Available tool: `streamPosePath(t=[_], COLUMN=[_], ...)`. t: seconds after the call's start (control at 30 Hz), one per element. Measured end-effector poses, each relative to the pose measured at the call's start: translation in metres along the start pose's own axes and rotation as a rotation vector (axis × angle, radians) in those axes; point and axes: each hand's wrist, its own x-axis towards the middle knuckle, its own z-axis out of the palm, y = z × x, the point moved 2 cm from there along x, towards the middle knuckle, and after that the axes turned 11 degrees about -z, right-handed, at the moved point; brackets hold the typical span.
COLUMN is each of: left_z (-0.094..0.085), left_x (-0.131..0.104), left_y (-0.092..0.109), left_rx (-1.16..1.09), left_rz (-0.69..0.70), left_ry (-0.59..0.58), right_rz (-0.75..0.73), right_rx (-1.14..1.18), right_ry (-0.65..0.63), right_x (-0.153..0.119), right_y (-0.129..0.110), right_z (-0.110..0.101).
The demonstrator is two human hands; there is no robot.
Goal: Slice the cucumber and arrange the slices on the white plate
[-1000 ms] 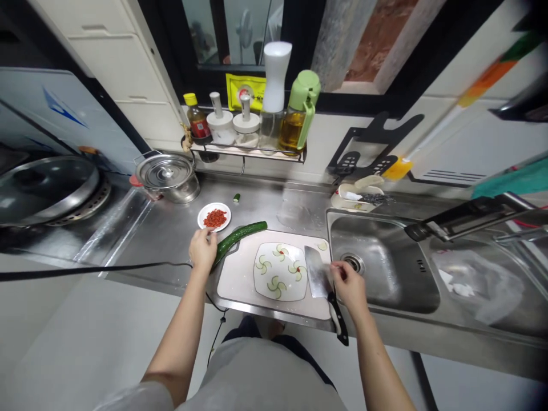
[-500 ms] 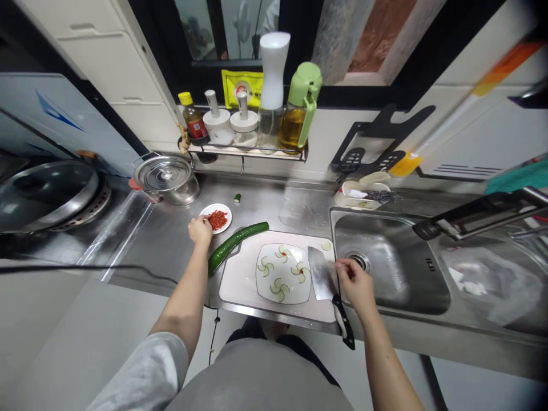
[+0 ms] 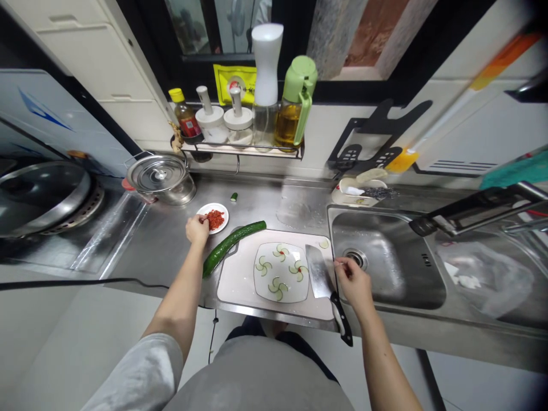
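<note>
My left hand point(image 3: 197, 229) is at the left rim of a small white dish point(image 3: 225, 211), its fingers pinched at the chopped red pieces point(image 3: 215, 220). My right hand point(image 3: 353, 279) hovers by the sink's left edge, thumb and fingertips together; what they hold, if anything, is too small to tell. Between the hands, a white plate point(image 3: 288, 291) with cucumber slices in several pinwheels rests on the cutting board point(image 3: 240, 285). Red bits show at the centres of the upper and right pinwheels. A cleaver point(image 3: 319, 271) lies right of the plate. The long cucumber point(image 3: 233, 244) crosses the board's upper left corner.
The sink point(image 3: 389, 257) is at the right, under a black faucet point(image 3: 466, 211). A lidded steel pot point(image 3: 162, 178) and a wok point(image 3: 47, 194) stand left. Bottles and jars fill a wall rack point(image 3: 248, 149). A cucumber end point(image 3: 233, 197) lies behind the dish.
The view has shifted slightly, so the scene sits a little further left. Both hands keep nearly the same places and closed poses.
</note>
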Motion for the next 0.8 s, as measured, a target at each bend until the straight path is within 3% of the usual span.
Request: streamPosePath(t=[0.13, 0.23, 0.33, 0.43, 0.57, 0.8], left_z=[0.0, 0.004, 0.004, 0.001, -0.002, -0.002], left_x=[-0.031, -0.073, -0.119, -0.155, -0.186, -0.213], left_y=[0.011, 0.017, 0.018, 0.018, 0.018, 0.014], left_rx=[-0.329, -0.601, -0.642, -0.617, -0.53, -0.332], left_rz=[-0.073, -0.053, 0.005, 0.104, 0.288, 0.45], left_ry=[-0.214, -0.548, -0.797, -0.871, -0.907, -0.911], right_rz=[-0.015, -0.081, -0.164, -0.256, -0.375, -0.444], right_rx=[0.01, 0.045, 0.11, 0.167, 0.173, 0.039], right_ry=[-0.012, -0.049, -0.118, -0.173, -0.245, -0.402], right_x=[0.001, 0.0, -0.002, -0.005, -0.01, -0.024], right_y=[-0.01, -0.032, -0.063, -0.095, -0.124, -0.129], right_z=[0.006, 0.013, 0.022, 0.03, 0.037, 0.052])
